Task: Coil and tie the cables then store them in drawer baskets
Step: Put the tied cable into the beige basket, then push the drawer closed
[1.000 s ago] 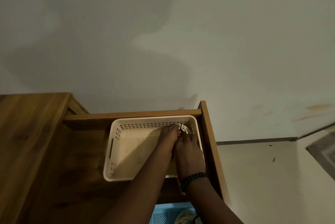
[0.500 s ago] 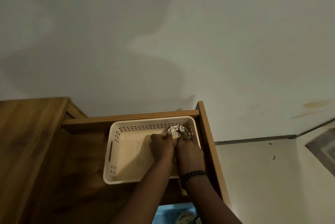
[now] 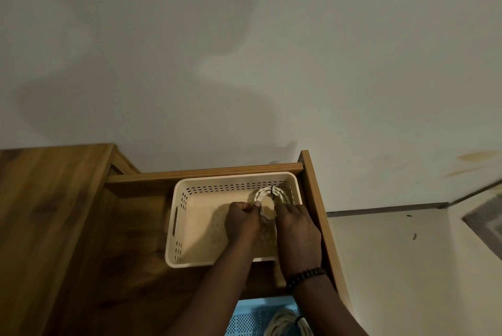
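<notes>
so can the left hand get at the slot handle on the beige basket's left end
Probably yes: the left hand is already inside the beige basket, and nothing lies between it and the slot handle.

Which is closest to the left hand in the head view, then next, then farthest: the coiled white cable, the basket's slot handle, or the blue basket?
From the left hand:
1. Coiled white cable, touching its fingertips, at the basket's far right.
2. Slot handle, on the left wall.
3. Blue basket, below, at the frame's bottom edge.

Both hands reach into a cream perforated plastic basket [image 3: 190, 213] sitting in the open wooden drawer [image 3: 315, 199]. The left hand [image 3: 241, 223] and right hand [image 3: 297, 229] pinch a coiled white braided cable [image 3: 271, 194] in its far right corner.
</notes>
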